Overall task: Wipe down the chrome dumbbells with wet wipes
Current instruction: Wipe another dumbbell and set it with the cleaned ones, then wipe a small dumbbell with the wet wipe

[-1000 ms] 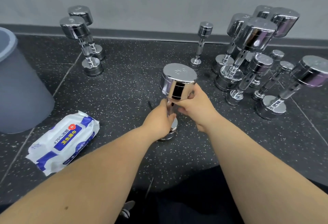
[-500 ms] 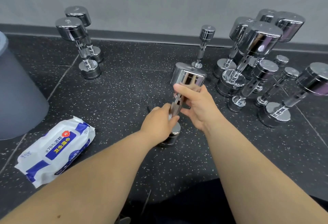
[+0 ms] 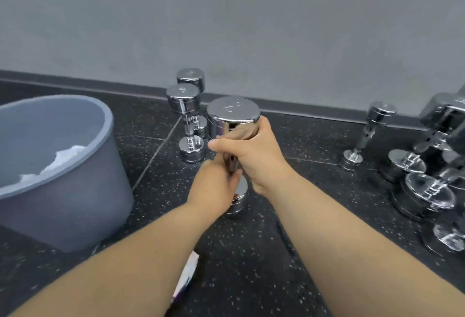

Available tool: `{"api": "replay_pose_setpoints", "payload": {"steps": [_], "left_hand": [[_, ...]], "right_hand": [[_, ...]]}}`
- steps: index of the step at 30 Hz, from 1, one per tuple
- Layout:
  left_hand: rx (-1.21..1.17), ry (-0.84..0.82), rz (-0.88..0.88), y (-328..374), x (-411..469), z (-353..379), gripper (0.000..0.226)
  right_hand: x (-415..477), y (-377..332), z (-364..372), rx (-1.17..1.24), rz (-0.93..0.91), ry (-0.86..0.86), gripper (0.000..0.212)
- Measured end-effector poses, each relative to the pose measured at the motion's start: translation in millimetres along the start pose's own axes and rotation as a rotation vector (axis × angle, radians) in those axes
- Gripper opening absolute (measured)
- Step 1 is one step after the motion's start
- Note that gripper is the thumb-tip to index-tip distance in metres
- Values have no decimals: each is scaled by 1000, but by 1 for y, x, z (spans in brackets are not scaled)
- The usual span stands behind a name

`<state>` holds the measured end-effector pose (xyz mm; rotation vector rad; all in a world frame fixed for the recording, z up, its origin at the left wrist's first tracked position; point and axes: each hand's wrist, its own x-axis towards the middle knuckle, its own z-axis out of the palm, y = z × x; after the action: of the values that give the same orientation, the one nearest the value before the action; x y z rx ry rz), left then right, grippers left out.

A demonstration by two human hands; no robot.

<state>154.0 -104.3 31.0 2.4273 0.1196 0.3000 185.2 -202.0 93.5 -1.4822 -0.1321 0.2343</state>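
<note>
A chrome dumbbell (image 3: pixel 232 115) stands upright in the middle of the dark speckled floor. My right hand (image 3: pixel 254 150) grips it just under the top head, thumb pointing left. My left hand (image 3: pixel 214 188) grips the handle lower down, in front of the bottom head. No wipe shows in either hand. Two smaller chrome dumbbells (image 3: pixel 185 105) stand upright just behind and to the left. The wet wipes pack (image 3: pixel 187 275) peeks out from under my left forearm, mostly hidden.
A grey bin (image 3: pixel 63 186) with white wipes inside stands at the left. A small dumbbell (image 3: pixel 370 130) and a cluster of larger chrome dumbbells (image 3: pixel 427 186) fill the right side. A grey wall with a dark skirting runs along the back.
The view has swung left, and the dumbbell in my hands now stands close to the two dumbbells at the left. My right hand has slid up to the top head. The bin came into view.
</note>
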Motion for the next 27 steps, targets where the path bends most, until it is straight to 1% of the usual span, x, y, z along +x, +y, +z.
{"api": "replay_pose_setpoints", "payload": {"steps": [1, 3, 5, 8, 11, 14, 16, 18, 20, 21, 23, 24, 25, 27], "left_hand": [[18, 15, -8, -13, 11, -9, 33], [56, 37, -49, -43, 30, -22, 37], [88, 43, -101, -67, 40, -28, 31], [112, 85, -92, -92, 37, -22, 21], [59, 183, -146, -106, 34, -13, 20], [91, 124, -253, -117, 40, -6, 29], [77, 99, -292, -116, 42, -6, 16], [28, 119, -325, -109, 42, -8, 9], [34, 133, -383, -105, 39, -9, 14], [14, 143, -448, -103, 35, -8, 19], [-93, 110, -627, -93, 21, -5, 30], [-140, 56, -700, -82, 12, -3, 33], [-172, -13, -718, -69, 4, 1, 29], [-191, -148, -619, -30, -8, 6, 20]], "right_hand": [[13, 1, 14, 24, 0, -31, 78], [34, 8, 41, 45, 2, -77, 77], [48, 18, 61, 61, 12, -113, 79], [52, 40, 79, 54, 21, -146, 83], [53, 53, 92, 14, 3, -174, 82], [60, 50, 98, -22, 37, -183, 86], [63, 46, 97, -39, 64, -183, 91], [60, 43, 93, -66, 71, -196, 86], [51, 39, 86, -134, 68, -224, 83], [45, 38, 81, -184, 70, -241, 84], [29, 35, 64, -277, 102, -263, 92], [18, 33, 51, -310, 124, -256, 96], [7, 29, 35, -344, 145, -225, 95], [-18, 21, -7, -398, 188, -128, 81]]}}
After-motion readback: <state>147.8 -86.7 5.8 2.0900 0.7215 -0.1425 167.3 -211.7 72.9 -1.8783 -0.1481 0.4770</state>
